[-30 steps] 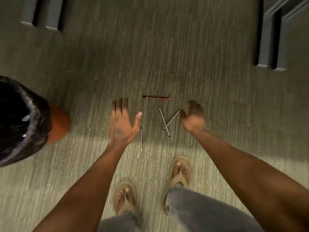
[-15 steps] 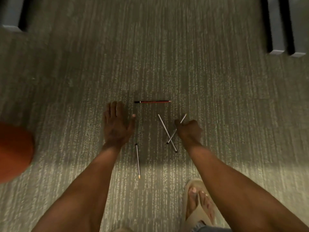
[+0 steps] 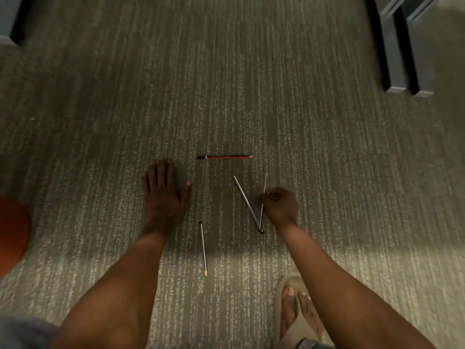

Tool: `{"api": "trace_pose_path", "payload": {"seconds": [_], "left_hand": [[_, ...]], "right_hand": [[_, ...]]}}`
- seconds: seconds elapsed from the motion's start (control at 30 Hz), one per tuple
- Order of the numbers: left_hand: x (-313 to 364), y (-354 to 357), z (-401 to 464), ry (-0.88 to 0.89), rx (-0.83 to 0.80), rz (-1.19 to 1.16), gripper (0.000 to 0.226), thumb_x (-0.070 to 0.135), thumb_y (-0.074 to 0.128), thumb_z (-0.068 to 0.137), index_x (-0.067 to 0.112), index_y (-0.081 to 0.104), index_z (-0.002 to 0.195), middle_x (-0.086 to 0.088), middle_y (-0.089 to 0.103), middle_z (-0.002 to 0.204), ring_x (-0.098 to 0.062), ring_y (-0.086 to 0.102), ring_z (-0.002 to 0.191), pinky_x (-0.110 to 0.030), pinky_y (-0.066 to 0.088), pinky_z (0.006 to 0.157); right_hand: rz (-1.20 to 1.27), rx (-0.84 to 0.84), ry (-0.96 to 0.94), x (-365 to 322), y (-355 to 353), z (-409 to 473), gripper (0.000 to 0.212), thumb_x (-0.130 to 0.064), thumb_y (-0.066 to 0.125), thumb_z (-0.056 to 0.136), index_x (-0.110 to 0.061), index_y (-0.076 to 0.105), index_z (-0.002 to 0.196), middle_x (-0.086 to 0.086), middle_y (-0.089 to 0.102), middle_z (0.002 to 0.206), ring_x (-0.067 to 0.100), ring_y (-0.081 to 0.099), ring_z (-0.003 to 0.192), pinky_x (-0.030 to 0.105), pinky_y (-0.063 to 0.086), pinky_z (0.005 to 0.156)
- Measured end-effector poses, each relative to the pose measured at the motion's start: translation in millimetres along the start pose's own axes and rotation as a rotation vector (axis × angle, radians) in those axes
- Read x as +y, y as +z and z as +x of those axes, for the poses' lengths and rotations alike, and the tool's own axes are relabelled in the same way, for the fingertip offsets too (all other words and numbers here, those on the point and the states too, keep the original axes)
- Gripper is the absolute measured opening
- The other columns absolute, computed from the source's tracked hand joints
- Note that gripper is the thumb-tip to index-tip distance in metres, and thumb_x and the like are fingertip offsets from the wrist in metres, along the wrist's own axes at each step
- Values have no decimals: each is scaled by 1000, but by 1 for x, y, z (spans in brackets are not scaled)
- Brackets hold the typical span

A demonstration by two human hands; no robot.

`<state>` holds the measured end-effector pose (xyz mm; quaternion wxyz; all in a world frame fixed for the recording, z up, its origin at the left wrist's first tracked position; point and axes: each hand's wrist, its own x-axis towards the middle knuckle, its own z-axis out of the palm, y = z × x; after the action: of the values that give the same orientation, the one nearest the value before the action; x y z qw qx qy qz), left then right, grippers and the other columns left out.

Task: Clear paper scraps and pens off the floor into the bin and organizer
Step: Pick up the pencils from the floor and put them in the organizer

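Observation:
Several pens and pencils lie on the grey carpet. A red pencil point(image 3: 226, 157) lies crosswise at the far side. A grey pencil point(image 3: 203, 248) points toward me, just right of my left wrist. Two grey pens form a V: the left one point(image 3: 246, 201) lies flat, and my right hand point(image 3: 280, 205) pinches the right one point(image 3: 264, 195) near its middle, its upper end blurred and tilted up. My left hand point(image 3: 164, 193) rests flat on the carpet with fingers spread, holding nothing. No paper scraps show.
An orange round bin edge point(image 3: 12, 233) shows at the left border. Dark furniture legs point(image 3: 402, 59) stand at the top right, another dark leg point(image 3: 10, 21) at the top left. My sandalled foot point(image 3: 297, 311) is planted at the lower right.
The view has closed in on the floor. My right hand closed on the right grey pen and swung it from crossing the other pen into a V. My left hand settled flat on the carpet.

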<state>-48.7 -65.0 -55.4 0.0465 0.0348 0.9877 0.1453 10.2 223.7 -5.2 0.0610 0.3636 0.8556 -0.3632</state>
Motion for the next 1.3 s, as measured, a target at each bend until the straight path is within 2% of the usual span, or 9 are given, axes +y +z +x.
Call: {"api": "trace_pose_path", "payload": {"seconds": [0.07, 0.13, 0.2, 0.47, 0.73, 0.83, 1.03, 1.17, 1.3], "left_hand": [[1, 1, 0, -3, 5, 13, 79, 61, 30, 103, 9, 26, 162, -17, 24, 171, -39, 16, 160, -57, 15, 129], [2, 2, 0, -11, 4, 15, 78, 60, 33, 104, 9, 25, 162, -17, 23, 171, -39, 15, 160, -57, 14, 129], [3, 2, 0, -28, -1, 10, 78, 60, 36, 103, 9, 25, 162, -16, 21, 172, -38, 14, 160, -57, 13, 130], [4, 0, 0, -36, 10, -28, 75, 57, 40, 104, 10, 30, 161, -15, 21, 172, -38, 14, 160, -57, 12, 130], [2, 6, 1, -33, 70, -25, 75, 58, 41, 103, 12, 32, 160, -14, 25, 171, -38, 19, 159, -57, 15, 129], [2, 7, 1, -37, 80, -27, 75, 58, 42, 102, 12, 33, 160, -14, 26, 171, -38, 19, 159, -57, 16, 129], [3, 5, 2, -43, 69, -18, 75, 57, 45, 101, 12, 34, 160, -15, 26, 170, -38, 20, 159, -57, 16, 129], [2, 5, 1, -50, 41, -23, 77, 58, 41, 101, 13, 31, 162, -15, 23, 172, -38, 17, 160, -58, 14, 129], [2, 7, 2, -53, 39, -18, 77, 60, 35, 102, 14, 29, 163, -13, 21, 173, -36, 14, 161, -57, 12, 130]], "right_hand": [[-154, -57, -300, 1, -9, -6, 7, -24, 76, 78, -21, 74, 83, 3, 76, 81, 23, 71, 76, 24, 39, 61], [-351, -184, -582, -3, -20, -5, 13, -29, 68, 82, -21, 73, 91, 5, 72, 86, 26, 68, 78, 31, 48, 65], [-462, -279, -688, -12, -27, -1, 14, -28, 65, 85, -22, 73, 94, 5, 70, 90, 29, 67, 83, 39, 53, 70], [-243, -77, -283, -29, 6, -12, 7, -25, 76, 78, -18, 72, 80, 3, 75, 73, 22, 71, 69, 25, 45, 60], [-373, -75, -318, -23, 28, -14, 13, -29, 67, 78, -20, 70, 88, 2, 75, 79, 27, 71, 76, 32, 50, 62], [-289, -86, -214, -31, 26, -22, 12, -23, 69, 83, -19, 73, 94, 6, 77, 86, 29, 72, 82, 32, 52, 66], [-192, -263, -43, -42, 50, -96, 8, -22, 70, 84, -27, 67, 78, -12, 64, 71, 5, 62, 64, 6, 33, 48], [-111, -270, 28, -37, 69, -140, 10, -19, 74, 80, -26, 67, 78, -12, 67, 68, 1, 59, 59, 10, 40, 54], [-151, -233, -5, -37, 77, -150, 9, -20, 73, 82, -27, 69, 84, -9, 73, 77, 11, 67, 68, 21, 45, 61]]}}
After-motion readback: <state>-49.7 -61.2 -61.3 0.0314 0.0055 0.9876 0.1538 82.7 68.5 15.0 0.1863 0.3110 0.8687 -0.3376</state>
